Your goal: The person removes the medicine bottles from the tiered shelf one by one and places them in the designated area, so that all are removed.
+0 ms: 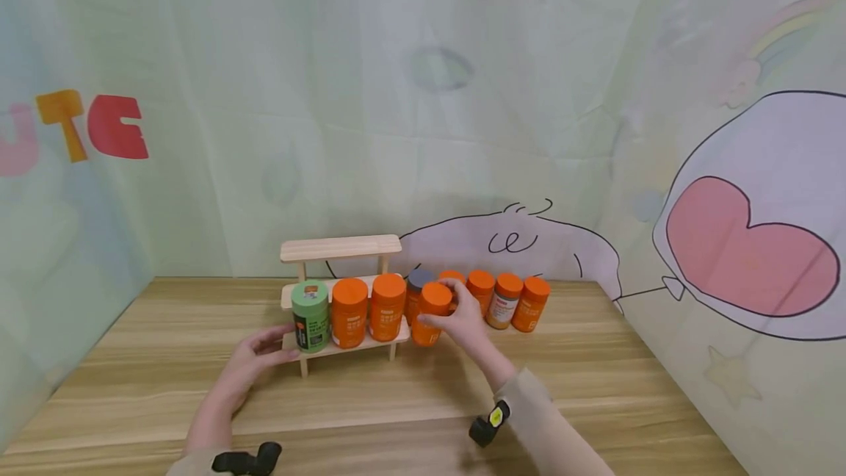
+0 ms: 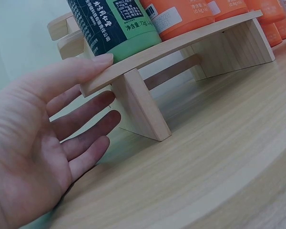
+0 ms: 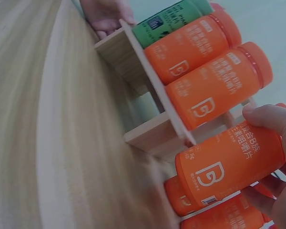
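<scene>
My right hand (image 1: 468, 320) grips an orange supplement bottle (image 1: 435, 298) around its upper part, thumb on the near side. The bottle is tilted, just off the right end of a tiered wooden rack (image 1: 340, 247). At the rack's left end my left hand (image 2: 35, 119) holds the lowest shelf's edge, thumb on top and fingers below. A green bottle (image 1: 311, 320) stands on that shelf beside the thumb. Two more orange bottles, a left one (image 1: 349, 314) and a right one (image 3: 214, 88), stand to its right.
Right of the rack, against the back curtain, stand several bottles: one with a grey-blue lid (image 1: 420, 278), orange ones (image 1: 531, 307), and one with a white label (image 1: 503, 305). The wood-grain table (image 1: 396, 417) is bordered by printed curtains (image 1: 264, 131).
</scene>
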Demonstrator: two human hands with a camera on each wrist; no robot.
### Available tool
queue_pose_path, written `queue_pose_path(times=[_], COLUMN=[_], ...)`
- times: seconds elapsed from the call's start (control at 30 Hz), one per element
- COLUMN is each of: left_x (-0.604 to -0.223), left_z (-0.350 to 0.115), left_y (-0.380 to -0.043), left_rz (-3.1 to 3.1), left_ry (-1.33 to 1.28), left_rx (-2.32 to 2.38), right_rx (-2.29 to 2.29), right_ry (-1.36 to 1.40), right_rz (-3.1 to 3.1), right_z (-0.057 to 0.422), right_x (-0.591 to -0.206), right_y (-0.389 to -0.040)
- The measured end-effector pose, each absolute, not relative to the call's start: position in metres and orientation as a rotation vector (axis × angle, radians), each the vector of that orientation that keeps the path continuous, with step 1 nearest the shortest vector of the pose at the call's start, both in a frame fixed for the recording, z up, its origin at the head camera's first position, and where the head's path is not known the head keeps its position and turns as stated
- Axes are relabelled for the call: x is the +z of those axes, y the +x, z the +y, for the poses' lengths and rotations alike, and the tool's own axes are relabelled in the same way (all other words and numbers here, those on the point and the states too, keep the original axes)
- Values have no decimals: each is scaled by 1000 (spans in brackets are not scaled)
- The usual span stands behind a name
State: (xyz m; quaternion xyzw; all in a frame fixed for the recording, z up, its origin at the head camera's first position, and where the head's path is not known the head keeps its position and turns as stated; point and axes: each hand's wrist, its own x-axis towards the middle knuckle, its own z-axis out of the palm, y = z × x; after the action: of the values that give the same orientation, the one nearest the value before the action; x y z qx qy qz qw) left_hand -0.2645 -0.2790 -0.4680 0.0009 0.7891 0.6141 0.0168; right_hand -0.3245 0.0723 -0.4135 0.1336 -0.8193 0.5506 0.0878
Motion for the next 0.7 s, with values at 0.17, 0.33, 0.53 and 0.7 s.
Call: queue_pose_path(times=[0.17, 0.33, 0.53, 0.7], left_x=[-468, -468, -468, -468], left_z=[-279, -280, -280, -280], left_y=[-265, -264, -264, -264], left_rz=[2450, 2449, 2455, 2458], left_ry=[2, -2, -4, 1], left_rx=[1916, 1911, 1908, 1902], right_rx=[1619, 1629, 1539, 1550], right_ry=[365, 350, 408, 382], right_rz=[-2448, -2453, -2438, -2435], right_z=[70, 68, 68, 67], right_x=[-421, -425, -433, -438], right_y=[-323, -323, -323, -324])
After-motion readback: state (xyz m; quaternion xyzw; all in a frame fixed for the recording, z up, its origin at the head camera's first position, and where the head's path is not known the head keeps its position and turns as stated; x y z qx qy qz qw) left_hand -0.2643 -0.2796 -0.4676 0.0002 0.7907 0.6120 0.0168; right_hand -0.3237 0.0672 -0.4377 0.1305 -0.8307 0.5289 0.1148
